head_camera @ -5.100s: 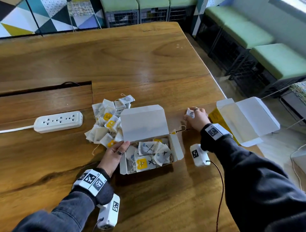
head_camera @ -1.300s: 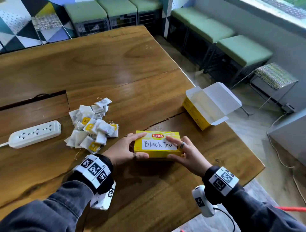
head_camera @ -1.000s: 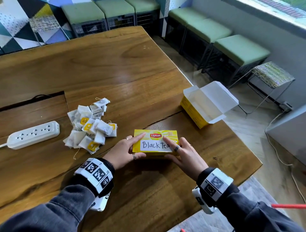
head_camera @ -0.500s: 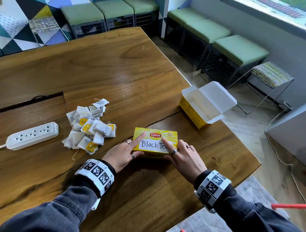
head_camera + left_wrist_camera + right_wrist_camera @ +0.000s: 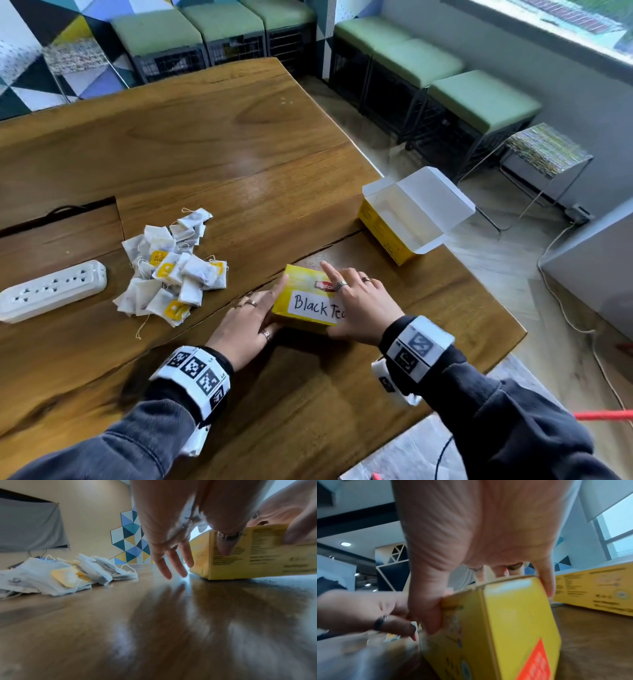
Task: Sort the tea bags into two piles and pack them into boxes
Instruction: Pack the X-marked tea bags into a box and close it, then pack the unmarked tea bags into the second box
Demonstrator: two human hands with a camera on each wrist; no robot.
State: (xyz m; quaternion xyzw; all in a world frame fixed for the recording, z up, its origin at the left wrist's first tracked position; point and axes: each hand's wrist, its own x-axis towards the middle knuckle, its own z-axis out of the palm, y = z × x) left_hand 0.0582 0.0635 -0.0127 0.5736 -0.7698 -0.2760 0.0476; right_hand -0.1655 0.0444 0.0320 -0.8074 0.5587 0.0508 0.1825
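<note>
The wooden desk (image 5: 212, 144) is carrying a closed yellow box (image 5: 305, 301), an open yellow box (image 5: 394, 233), a tea bag pile (image 5: 171, 267) and a white power strip (image 5: 51, 291).

Bare table (image 5: 212, 137) lies beyond the tea bag pile (image 5: 171, 270) and open box (image 5: 411, 216).

The long brown wooden table (image 5: 212, 144) looks glossy and smooth; the closed yellow cardboard box (image 5: 301, 301) matt; the white tea bags (image 5: 171, 270) papery.
</note>
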